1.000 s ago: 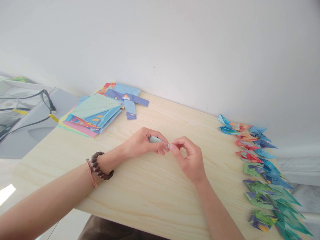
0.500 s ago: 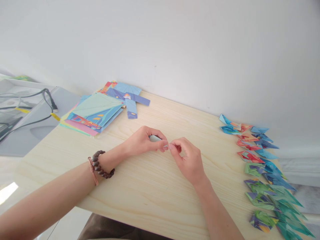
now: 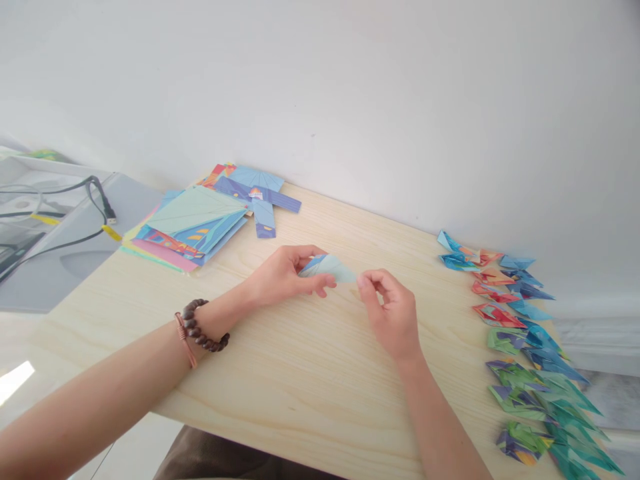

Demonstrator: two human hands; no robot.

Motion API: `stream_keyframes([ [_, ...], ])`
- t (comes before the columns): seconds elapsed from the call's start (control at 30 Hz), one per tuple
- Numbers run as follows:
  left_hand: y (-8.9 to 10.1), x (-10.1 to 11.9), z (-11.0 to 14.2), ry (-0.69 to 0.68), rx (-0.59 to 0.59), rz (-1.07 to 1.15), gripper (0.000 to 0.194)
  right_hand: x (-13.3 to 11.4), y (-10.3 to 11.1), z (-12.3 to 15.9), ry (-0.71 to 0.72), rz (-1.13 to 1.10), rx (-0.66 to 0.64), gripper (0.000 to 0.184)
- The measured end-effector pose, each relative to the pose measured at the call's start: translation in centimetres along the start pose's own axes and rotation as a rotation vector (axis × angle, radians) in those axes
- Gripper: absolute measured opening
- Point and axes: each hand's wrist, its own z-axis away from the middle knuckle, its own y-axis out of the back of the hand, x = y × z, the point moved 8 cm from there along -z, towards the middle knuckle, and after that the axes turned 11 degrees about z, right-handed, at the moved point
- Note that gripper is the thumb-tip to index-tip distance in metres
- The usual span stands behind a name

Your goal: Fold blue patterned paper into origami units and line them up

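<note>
A small piece of folded paper (image 3: 331,268), pale green with blue stripes, is held over the middle of the wooden table (image 3: 300,360). My left hand (image 3: 290,275) grips its left end between thumb and fingers. At the paper's pointed right end, the thumb and forefinger of my right hand (image 3: 387,303) pinch the tip. Part of the paper is hidden behind my left fingers. A dark beaded bracelet (image 3: 193,328) and a thin copper-coloured band circle my left wrist.
Printed paper sheets (image 3: 197,213) lie stacked at the back left, with blue strips (image 3: 265,213) beside them. Several folded paper figures (image 3: 517,360) stand in rows along the right edge. Black cables (image 3: 95,193) lie at the far left. A white wall (image 3: 350,120) rises behind the table.
My right hand has moved right and slightly up, away from the left. The folded paper now shows much more between my hands, and my left fingers have opened a little.
</note>
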Motion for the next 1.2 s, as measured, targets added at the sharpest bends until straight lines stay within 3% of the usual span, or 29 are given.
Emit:
stream_keyframes([
  [0.07,0.6,0.0,-0.2,-0.013,0.051,0.052,0.036,1.4,0.5,-0.1,-0.088,-0.016,0.035,0.018],
  [0.17,1.0,0.2,-0.3,-0.034,0.104,0.055,0.032,2.1,0.2,-0.2,-0.111,-0.038,-0.019,0.02],
  [0.47,-0.3,-0.8,-0.1,0.017,-0.024,-0.072,0.03,-0.3,-0.2,-0.1,0.075,0.053,-0.114,0.016],
  [0.7,1.2,-0.5,-0.3,-0.059,0.148,0.005,0.032,2.0,-0.3,-0.2,-0.115,-0.024,-0.052,0.02],
  [0.83,0.7,-0.6,-0.4,-0.069,0.1,0.057,0.028,2.3,-0.2,-0.2,-0.142,-0.143,-0.043,0.021],
  [0.93,0.3,-0.6,-0.2,-0.076,0.079,0.034,0.027,1.8,-0.6,-0.1,-0.131,-0.159,-0.107,0.021],
  [1.07,0.4,-0.1,-0.1,-0.113,0.097,0.019,0.028,1.3,-1.4,0.4,-0.131,-0.124,-0.203,0.02],
  [1.2,0.8,0.1,0.0,-0.145,0.137,-0.03,0.025,0.9,-1.5,0.5,-0.119,-0.093,-0.213,0.021],
])
